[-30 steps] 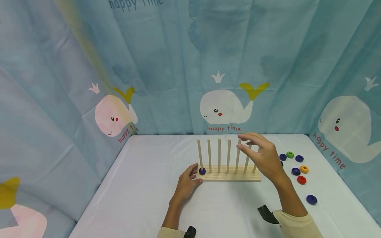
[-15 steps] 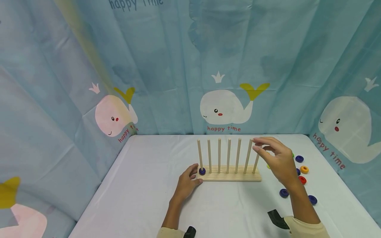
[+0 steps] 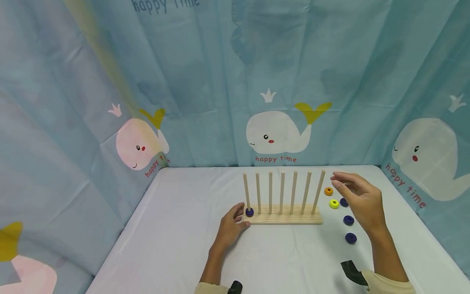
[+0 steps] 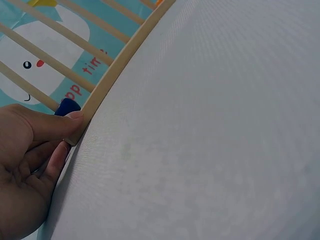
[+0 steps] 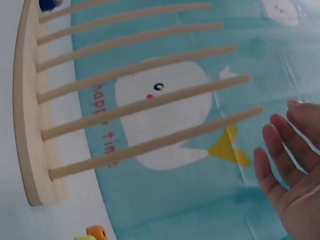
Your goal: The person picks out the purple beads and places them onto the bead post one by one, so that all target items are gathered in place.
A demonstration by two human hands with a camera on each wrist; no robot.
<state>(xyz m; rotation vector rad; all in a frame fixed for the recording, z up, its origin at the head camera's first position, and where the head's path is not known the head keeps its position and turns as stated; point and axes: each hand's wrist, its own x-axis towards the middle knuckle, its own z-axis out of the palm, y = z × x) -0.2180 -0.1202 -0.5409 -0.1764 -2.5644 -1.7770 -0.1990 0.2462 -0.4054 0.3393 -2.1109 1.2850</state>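
A wooden peg rack (image 3: 282, 219) with a row of upright dowels stands on the white table. One dark blue ring (image 3: 249, 212) sits at the foot of its leftmost dowel. My left hand (image 3: 229, 226) grips the rack's left end, its thumb and fingers around the base in the left wrist view. To the right of the last dowel, above the table, my right hand (image 3: 361, 200) is raised with nothing in it. Its fingers look relaxed and spread in the right wrist view, near the dowel tips.
Loose rings lie on the table right of the rack: an orange ring (image 3: 328, 191), a yellow ring (image 3: 333, 203) and several blue ones, such as the nearest blue ring (image 3: 351, 238). My right hand and forearm hide others. A blue whale-print curtain (image 3: 205, 134) hangs behind the table.
My right hand has moved right, from over the rack's right-hand dowels to beyond the last one, uncovering the orange and yellow rings. My left hand and the rack have stayed put.
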